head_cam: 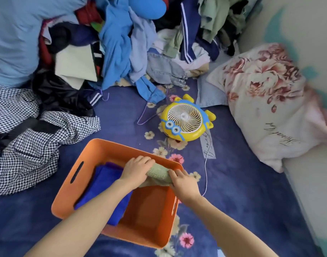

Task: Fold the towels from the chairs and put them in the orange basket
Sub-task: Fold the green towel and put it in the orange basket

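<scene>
Left hand (pixel 135 169) and right hand (pixel 185 183) both clamped on a rolled green towel (pixel 159 174), one at each end, fingers curled over the top. Towel held at the far right corner of the orange basket (pixel 96 151), partly over the rim, lower edge hanging inside. Already in the basket, along its left side: a folded blue towel (pixel 101 186), partly hidden under the left forearm. Right half of the basket floor bare. Slot handles cut in the left and right walls. Basket resting on a bed with a dark blue flowered sheet (pixel 233 201). Just beyond the basket, apart from it, a yellow fan (pixel 185 118) lying flat, grille up, with cartoon goggle eyes on its rim. Thin cord (pixel 205 175) trailing from the fan side down past the right hand. To the right, a floral pillow (pixel 270 101) leaning against the wall. To the left of the basket, a black-and-white houndstooth garment (pixel 29 151), near but not touching. Across the far side, a big heap of clothes (pixel 121 43), mostly blue, dark and pale green, reaching down almost to the fan.
</scene>
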`<state>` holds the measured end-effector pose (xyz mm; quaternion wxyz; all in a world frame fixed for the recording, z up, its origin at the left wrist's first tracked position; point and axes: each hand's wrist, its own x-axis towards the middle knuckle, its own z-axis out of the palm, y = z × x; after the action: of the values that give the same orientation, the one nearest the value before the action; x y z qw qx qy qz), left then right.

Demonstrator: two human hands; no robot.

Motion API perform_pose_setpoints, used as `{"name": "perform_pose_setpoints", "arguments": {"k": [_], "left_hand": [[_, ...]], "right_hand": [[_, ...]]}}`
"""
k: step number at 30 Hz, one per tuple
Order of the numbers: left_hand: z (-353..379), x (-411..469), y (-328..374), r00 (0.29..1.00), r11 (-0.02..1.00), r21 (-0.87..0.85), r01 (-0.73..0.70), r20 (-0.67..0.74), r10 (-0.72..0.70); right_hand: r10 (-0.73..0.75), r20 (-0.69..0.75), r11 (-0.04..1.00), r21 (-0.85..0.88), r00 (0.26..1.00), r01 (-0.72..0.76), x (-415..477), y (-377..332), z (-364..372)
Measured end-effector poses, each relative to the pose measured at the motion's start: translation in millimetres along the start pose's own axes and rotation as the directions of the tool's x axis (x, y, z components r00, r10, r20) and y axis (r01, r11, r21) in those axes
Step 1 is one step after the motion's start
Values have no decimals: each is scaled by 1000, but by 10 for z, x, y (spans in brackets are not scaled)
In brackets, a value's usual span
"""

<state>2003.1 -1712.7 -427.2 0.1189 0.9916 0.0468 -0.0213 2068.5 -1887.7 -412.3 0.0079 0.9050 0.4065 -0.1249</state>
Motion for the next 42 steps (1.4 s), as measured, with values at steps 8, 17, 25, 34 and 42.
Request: {"name": "perform_pose_setpoints", "arguments": {"k": [8, 17, 25, 34, 42], "left_hand": [[990, -648, -70, 958, 999, 7, -39, 284, 35], [1162, -622, -85, 979, 985, 137, -106, 186, 80], [878, -320, -99, 962, 973, 201, -114, -222, 159], [1321, -758, -21, 949, 956, 269, -117, 314, 28], [1316, -876, 37, 831, 930, 348, -121, 548, -97]], "right_hand": [[-41, 360, 997, -40, 932, 60, -17, -386, 673], [26, 507, 987, -149, 861, 58, 211, -591, 953], [209, 313, 973, -162, 926, -165, 314, -445, 595], [100, 648, 988, -156, 755, 2, 4, -570, 1055], [8, 783, 953, -194, 621, 232, -105, -642, 1110]]}}
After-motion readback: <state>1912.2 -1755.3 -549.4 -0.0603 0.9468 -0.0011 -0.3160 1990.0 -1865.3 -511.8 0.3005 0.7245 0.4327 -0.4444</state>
